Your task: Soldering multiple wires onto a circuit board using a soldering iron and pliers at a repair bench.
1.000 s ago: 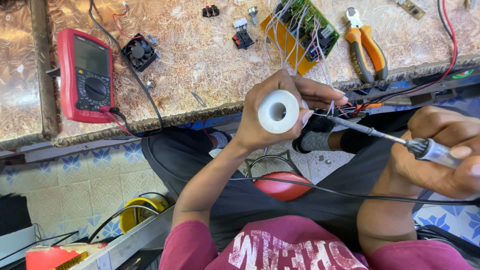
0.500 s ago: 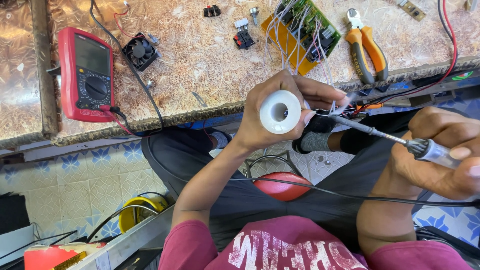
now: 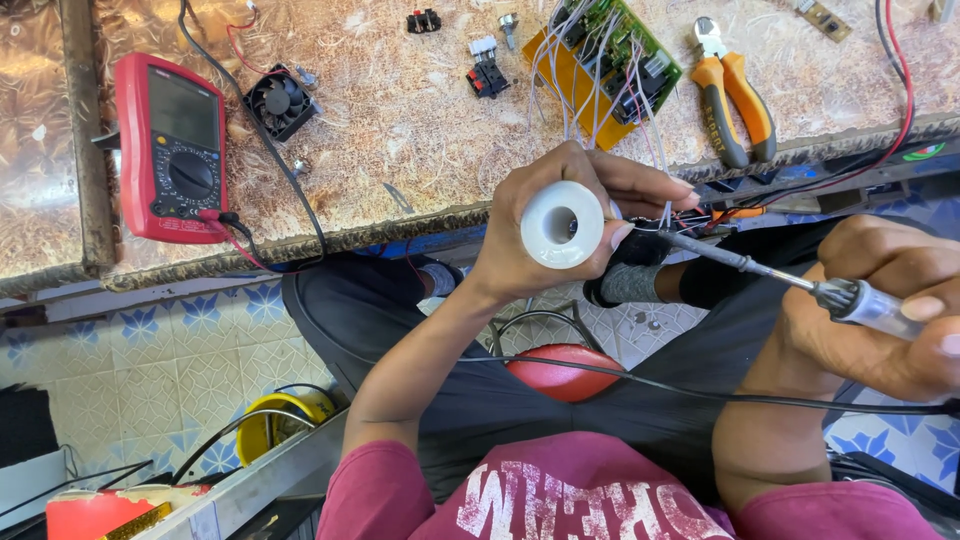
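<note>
Bottom of frame: my maroon shirt (image 3: 560,500), dark trousers over my knees. A black cord (image 3: 700,392) runs across my lap toward the right edge.

Right of centre: my right hand (image 3: 880,305) is wrapped fully around the clear handle of the soldering iron (image 3: 770,272), fingers curled tight, thumb on top. The shaft slants up and left; its tip sits at the bundle of thin wires (image 3: 665,215) just below the bench edge.

Centre: my left hand (image 3: 570,225) grips a white solder spool (image 3: 562,224), hollow core facing the camera. Fingers close round the spool body, forefinger and thumb stretched right toward the wires. Whether a strand of solder is pinched between them I cannot tell; too fine to see.

Step, as I judge it: soldering a joint on a wire end, iron and solder meeting at one spot at mid-frame right. Next move calls for steadiness: tip kept on the joint, solder fed a little at a time, neighbouring wires kept out of the heat, then both hands drawn apart cleanly.

Further off, on the mottled bench top (image 3: 420,130): a green circuit board (image 3: 610,50) at upper centre, the wires trailing down from it; orange-handled pliers (image 3: 735,95) upper right; a small black fan (image 3: 280,100) and a red multimeter (image 3: 170,145) upper left, its leads hanging over the edge.
</note>
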